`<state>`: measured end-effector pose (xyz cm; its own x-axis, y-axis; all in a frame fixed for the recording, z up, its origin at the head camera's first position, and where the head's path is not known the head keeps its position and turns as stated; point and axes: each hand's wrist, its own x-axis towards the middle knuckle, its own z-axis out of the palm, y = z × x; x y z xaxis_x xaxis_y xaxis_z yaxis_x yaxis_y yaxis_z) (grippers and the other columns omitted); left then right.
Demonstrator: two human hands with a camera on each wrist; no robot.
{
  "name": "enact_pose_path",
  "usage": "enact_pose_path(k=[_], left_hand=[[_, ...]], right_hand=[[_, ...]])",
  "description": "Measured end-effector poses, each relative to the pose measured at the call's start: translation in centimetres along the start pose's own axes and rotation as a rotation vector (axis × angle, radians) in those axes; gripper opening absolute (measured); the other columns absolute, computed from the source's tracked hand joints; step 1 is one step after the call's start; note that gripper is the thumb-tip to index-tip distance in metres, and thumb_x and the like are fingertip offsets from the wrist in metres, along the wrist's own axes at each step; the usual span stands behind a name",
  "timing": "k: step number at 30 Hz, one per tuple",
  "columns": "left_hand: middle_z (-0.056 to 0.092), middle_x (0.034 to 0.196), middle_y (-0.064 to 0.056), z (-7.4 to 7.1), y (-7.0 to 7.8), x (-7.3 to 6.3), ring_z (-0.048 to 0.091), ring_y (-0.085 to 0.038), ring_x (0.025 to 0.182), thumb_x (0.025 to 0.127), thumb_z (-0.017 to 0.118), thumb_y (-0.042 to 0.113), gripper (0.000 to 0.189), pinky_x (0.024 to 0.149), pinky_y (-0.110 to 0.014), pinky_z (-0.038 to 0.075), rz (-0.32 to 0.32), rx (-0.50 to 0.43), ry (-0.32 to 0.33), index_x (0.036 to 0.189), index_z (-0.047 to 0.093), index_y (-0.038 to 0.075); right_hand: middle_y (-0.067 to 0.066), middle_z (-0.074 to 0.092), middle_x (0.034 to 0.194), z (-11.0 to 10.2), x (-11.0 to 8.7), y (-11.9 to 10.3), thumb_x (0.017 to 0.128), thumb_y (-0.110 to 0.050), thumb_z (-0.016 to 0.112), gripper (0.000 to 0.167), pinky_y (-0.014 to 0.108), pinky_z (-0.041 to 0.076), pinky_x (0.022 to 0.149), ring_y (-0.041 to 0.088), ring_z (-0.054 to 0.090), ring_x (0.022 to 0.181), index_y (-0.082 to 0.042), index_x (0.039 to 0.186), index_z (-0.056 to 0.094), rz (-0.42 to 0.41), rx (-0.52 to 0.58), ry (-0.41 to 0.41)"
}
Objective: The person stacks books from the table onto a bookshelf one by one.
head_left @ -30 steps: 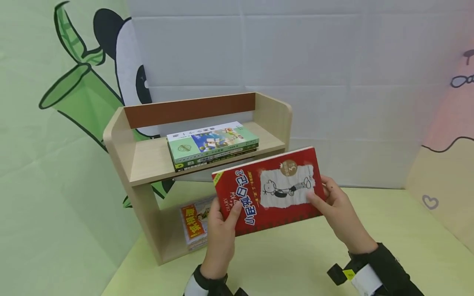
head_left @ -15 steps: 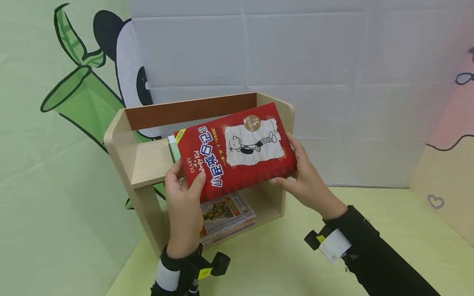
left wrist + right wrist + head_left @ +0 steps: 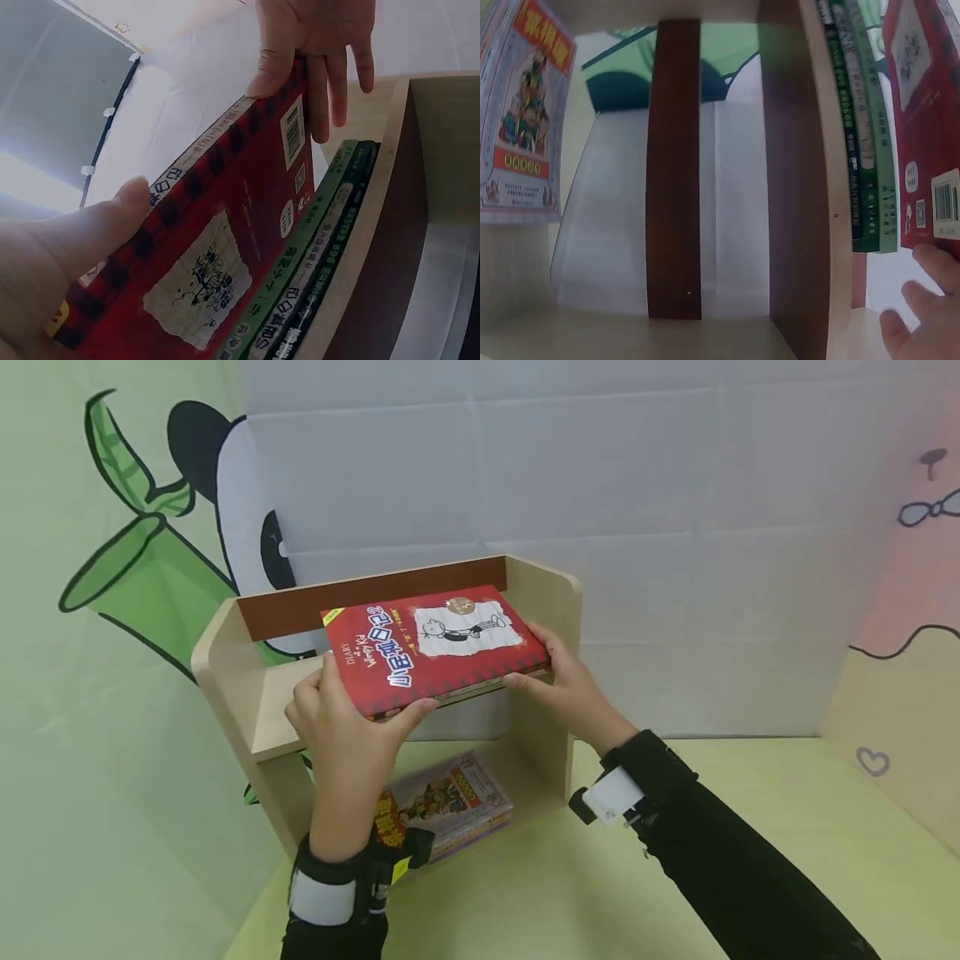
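Both hands hold a red paperback book [image 3: 442, 643] with a cartoon figure on its cover, above the upper shelf of a small wooden bookshelf [image 3: 542, 610]. My left hand [image 3: 348, 739] grips its left end, thumb along the spine. At the right end, my right hand [image 3: 573, 693] pinches it, thumb on the spine edge and fingers beneath. Under it lies a stack of green-spined books [image 3: 304, 244]. In the left wrist view a narrow gap shows between stack and red book. From the head, the red book hides most of that stack.
On the lower shelf lies another stack of books [image 3: 450, 797] with a colourful cover. The bookshelf's side panel [image 3: 225, 668] rises at the left. Pale green-yellow table surface [image 3: 712, 827] extends to the right. Cartoon-printed cloth [image 3: 135, 760] hangs behind.
The red book has moved left and away from me, from in front of the bookshelf to over the upper stack, and now lies flatter. Both hands have travelled with it.
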<state>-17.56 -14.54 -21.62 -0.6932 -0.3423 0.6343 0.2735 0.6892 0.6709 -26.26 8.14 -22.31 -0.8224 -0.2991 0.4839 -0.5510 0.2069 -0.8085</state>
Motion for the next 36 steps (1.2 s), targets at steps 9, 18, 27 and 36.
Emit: enact_pose_path(k=[9, 18, 27, 36], left_hand=[[0.044, 0.128, -0.028, 0.5, -3.4, 1.7, 0.036, -0.040, 0.119, 0.081, 0.076, 0.045, 0.098, 0.098, -0.057, 0.027, -0.066, 0.071, 0.051, 0.149, 0.024, -0.004], [0.039, 0.120, -0.028, 1.4, -4.4, 1.7, 0.037, -0.038, 0.108, 0.083, 0.074, 0.043, 0.092, 0.079, -0.045, 0.033, -0.014, 0.055, 0.107, 0.146, 0.026, -0.004], [0.042, 0.117, -0.028, 1.9, -5.1, 1.8, 0.041, -0.038, 0.107, 0.083, 0.072, 0.044, 0.079, 0.081, -0.046, 0.036, 0.066, 0.103, 0.207, 0.135, 0.035, -0.003], [0.043, 0.115, -0.027, 2.3, -5.6, 1.6, 0.045, -0.038, 0.108, 0.089, 0.064, 0.045, 0.066, 0.087, -0.050, 0.038, 0.139, 0.130, 0.314, 0.126, 0.038, -0.003]], right_hand=[[0.013, 0.040, 0.148, 3.4, 2.9, 0.0, 0.092, -0.031, 0.068, 0.077, 0.038, 0.045, 0.098, 0.028, 0.046, 0.129, -0.014, 0.153, 0.024, 0.082, -0.061, -0.017], [0.014, 0.052, 0.137, 4.1, 3.7, 0.1, 0.090, -0.035, 0.070, 0.077, 0.032, 0.050, 0.083, 0.022, 0.057, 0.113, -0.010, 0.151, 0.029, 0.092, -0.128, 0.051], [0.011, 0.064, 0.121, 4.3, 4.5, -0.4, 0.086, -0.034, 0.074, 0.064, 0.029, 0.046, 0.077, 0.020, 0.060, 0.100, -0.008, 0.137, 0.047, 0.117, -0.171, 0.083], [0.011, 0.064, 0.124, 4.0, 4.8, -0.7, 0.090, -0.031, 0.070, 0.055, 0.028, 0.046, 0.081, 0.018, 0.061, 0.107, -0.007, 0.137, 0.052, 0.100, -0.127, 0.086]])
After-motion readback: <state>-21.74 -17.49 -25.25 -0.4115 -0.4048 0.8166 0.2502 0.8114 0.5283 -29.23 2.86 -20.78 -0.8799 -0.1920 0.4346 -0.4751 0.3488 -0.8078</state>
